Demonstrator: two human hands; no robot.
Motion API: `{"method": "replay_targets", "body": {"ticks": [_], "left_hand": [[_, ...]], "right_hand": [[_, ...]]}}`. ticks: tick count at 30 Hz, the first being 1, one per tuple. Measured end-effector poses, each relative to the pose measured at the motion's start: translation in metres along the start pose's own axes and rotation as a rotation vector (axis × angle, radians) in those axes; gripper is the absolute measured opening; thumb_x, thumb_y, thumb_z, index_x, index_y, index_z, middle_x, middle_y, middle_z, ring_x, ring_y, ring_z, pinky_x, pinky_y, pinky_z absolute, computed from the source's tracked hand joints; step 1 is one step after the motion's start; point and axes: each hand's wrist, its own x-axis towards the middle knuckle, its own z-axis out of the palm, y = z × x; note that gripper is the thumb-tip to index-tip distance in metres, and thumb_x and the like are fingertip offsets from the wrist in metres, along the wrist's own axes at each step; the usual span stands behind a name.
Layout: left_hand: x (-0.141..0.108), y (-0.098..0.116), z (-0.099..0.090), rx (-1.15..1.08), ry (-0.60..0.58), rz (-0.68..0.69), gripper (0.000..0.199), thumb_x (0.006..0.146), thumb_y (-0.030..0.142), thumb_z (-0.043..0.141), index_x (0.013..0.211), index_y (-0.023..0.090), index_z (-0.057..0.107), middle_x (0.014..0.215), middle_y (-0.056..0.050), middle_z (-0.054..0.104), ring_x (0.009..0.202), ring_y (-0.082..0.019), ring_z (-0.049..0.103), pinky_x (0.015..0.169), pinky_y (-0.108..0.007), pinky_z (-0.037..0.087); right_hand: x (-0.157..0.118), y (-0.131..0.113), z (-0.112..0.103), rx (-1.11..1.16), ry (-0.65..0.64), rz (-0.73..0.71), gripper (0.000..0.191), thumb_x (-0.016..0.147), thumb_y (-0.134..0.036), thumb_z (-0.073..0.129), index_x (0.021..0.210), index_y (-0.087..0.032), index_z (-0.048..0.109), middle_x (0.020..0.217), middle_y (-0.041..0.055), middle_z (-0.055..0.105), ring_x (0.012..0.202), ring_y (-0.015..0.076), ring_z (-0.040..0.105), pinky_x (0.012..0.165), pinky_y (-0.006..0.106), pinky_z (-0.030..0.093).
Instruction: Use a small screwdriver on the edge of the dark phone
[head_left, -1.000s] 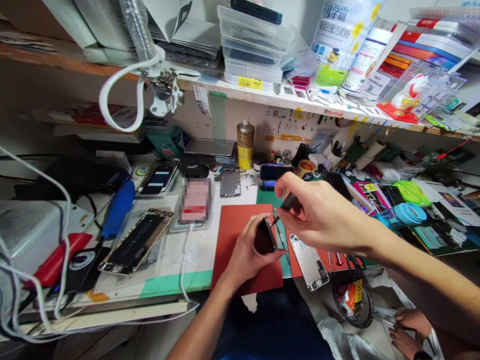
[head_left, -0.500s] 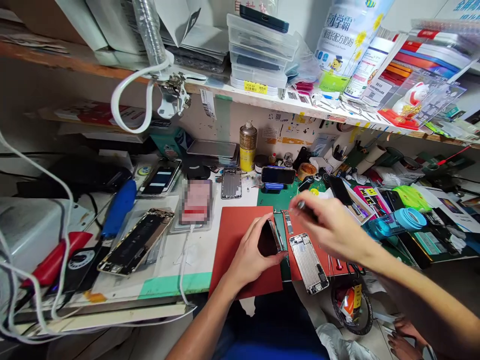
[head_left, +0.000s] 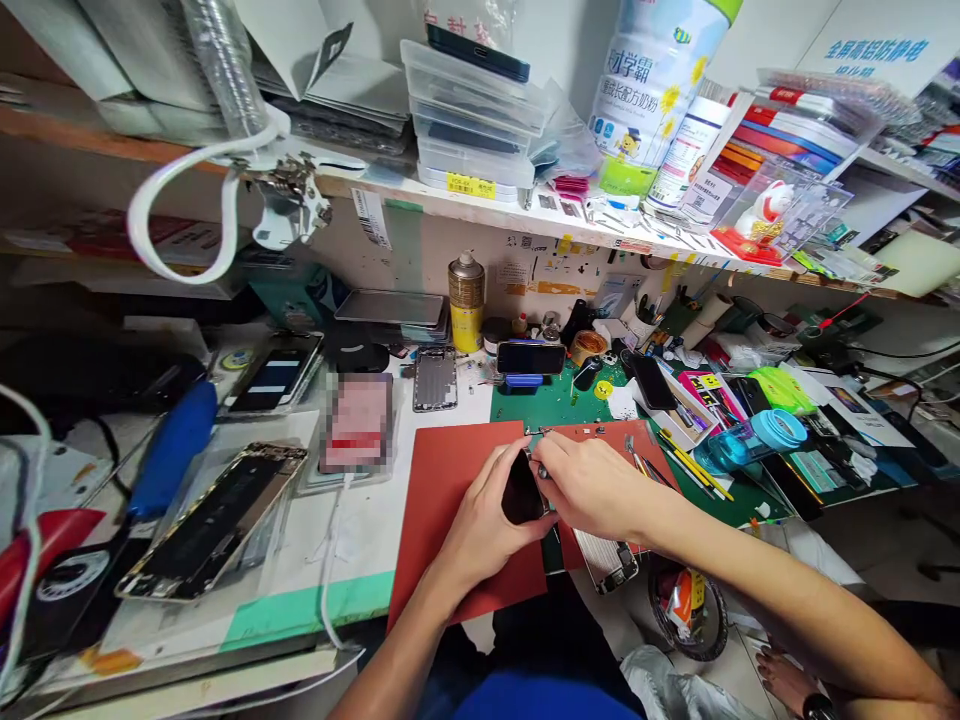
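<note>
My left hand [head_left: 480, 515] is closed around the edges of a dark-screened phone [head_left: 519, 492], thumb near its lower edge and fingers along the top. The phone is tilted up over the red mat [head_left: 435, 500]. At its right edge, my right hand [head_left: 592, 485] pinches a small dark-handled tool [head_left: 543, 472] that looks like a screwdriver; its tip is hidden. Beneath my right forearm lies an opened silver phone housing [head_left: 611, 563], partly covered.
An opened phone [head_left: 217, 520] and a phone on a white cable [head_left: 360, 425] lie to the left. A spray can [head_left: 466, 305] stands at the back. Tweezers, yellow sticks [head_left: 694, 465] and a blue bottle [head_left: 757, 440] are on the right. A loaded shelf [head_left: 525, 205] hangs above.
My right hand has moved left and down with the tool, from above the silver housing to the phone. The left hand keeps its hold. The view has shifted right.
</note>
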Motion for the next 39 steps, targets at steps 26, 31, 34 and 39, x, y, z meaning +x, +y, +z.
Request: {"method": "replay_targets", "body": {"ticks": [26, 31, 34, 39], "left_hand": [[-0.006, 0.004, -0.017, 0.114, 0.234, -0.02, 0.084, 0.085, 0.043, 0.089, 0.158, 0.032, 0.048, 0.135, -0.007, 0.068, 0.125, -0.029, 0.068, 0.111, -0.046, 0.055], [-0.015, -0.003, -0.023, 0.141, 0.309, -0.026, 0.084, 0.087, 0.043, 0.087, 0.159, 0.034, 0.046, 0.131, -0.006, 0.067, 0.121, -0.027, 0.069, 0.108, -0.044, 0.056], [-0.017, -0.005, -0.023, 0.116, 0.287, -0.02, 0.085, 0.088, 0.042, 0.087, 0.16, 0.035, 0.044, 0.128, -0.006, 0.067, 0.119, -0.025, 0.069, 0.106, -0.042, 0.057], [-0.018, -0.008, -0.022, 0.089, 0.277, -0.011, 0.086, 0.088, 0.042, 0.087, 0.161, 0.035, 0.042, 0.129, -0.006, 0.067, 0.12, -0.026, 0.069, 0.108, -0.044, 0.057]], "right_hand": [[0.049, 0.033, 0.018, 0.076, 0.014, 0.304, 0.019, 0.112, -0.023, 0.051, 0.119, -0.014, 0.066, 0.112, 0.0134, 0.073, 0.099, 0.0236, 0.073, 0.084, 0.034, 0.055], [0.122, 0.054, 0.058, 0.145, -0.074, 0.448, 0.039, 0.103, -0.041, 0.074, 0.133, -0.018, 0.067, 0.133, 0.0104, 0.069, 0.114, 0.0258, 0.072, 0.096, 0.046, 0.063], [0.14, 0.057, 0.074, 0.17, -0.092, 0.503, 0.041, 0.103, -0.04, 0.073, 0.136, -0.017, 0.066, 0.136, 0.0118, 0.068, 0.117, 0.0268, 0.071, 0.098, 0.047, 0.062], [0.137, 0.059, 0.078, 0.211, -0.049, 0.56, 0.04, 0.104, -0.04, 0.073, 0.136, -0.018, 0.066, 0.136, 0.0115, 0.068, 0.117, 0.0267, 0.071, 0.098, 0.047, 0.062]]}}
